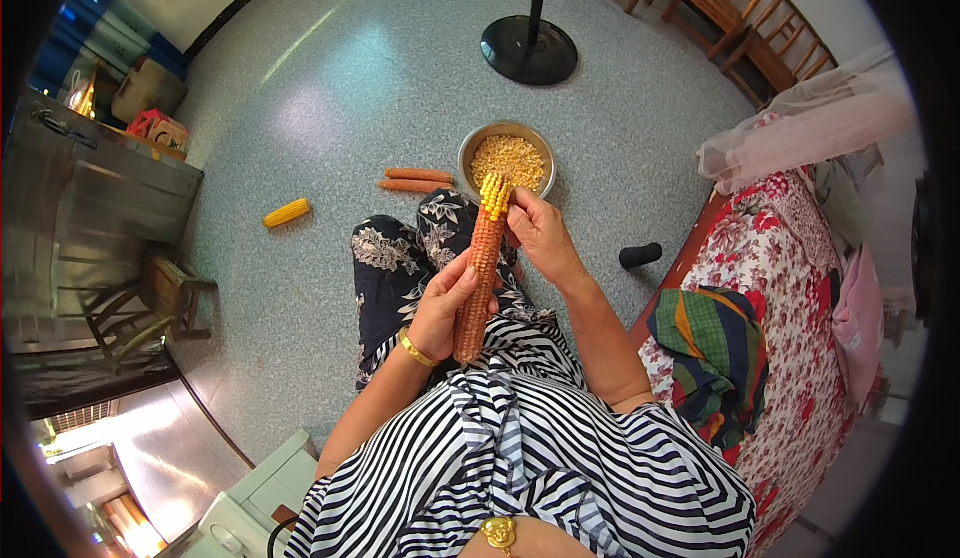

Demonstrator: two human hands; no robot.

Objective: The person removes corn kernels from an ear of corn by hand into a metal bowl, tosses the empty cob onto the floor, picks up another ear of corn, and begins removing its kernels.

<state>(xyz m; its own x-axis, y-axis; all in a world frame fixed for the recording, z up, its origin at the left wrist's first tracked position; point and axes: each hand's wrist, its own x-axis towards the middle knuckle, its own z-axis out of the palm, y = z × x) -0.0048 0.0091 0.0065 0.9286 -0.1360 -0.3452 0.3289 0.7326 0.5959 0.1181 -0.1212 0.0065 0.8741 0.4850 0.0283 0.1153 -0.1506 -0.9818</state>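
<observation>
An ear of corn [480,273] stands tilted in front of me, its lower stretch stripped to the reddish cob and yellow kernels left only at the far tip. My left hand [450,303] is wrapped round the bare lower part. At the tip, the closed fingers of my right hand [538,233] press against the kernels from the right side. Just beyond the tip, a metal bowl [466,148] on the floor holds loose yellow kernels [510,150]. Two stripped cobs [418,175] lie left of the bowl. Farther left is a whole ear of yellow corn [287,213].
A black round stand base [530,50] stands beyond the bowl. On the right are a bed with a red floral cover [740,248], a striped cloth [708,348] and a black cylinder [641,255] on the floor. Wooden chairs [715,8] line the far right; another [165,293] stands left.
</observation>
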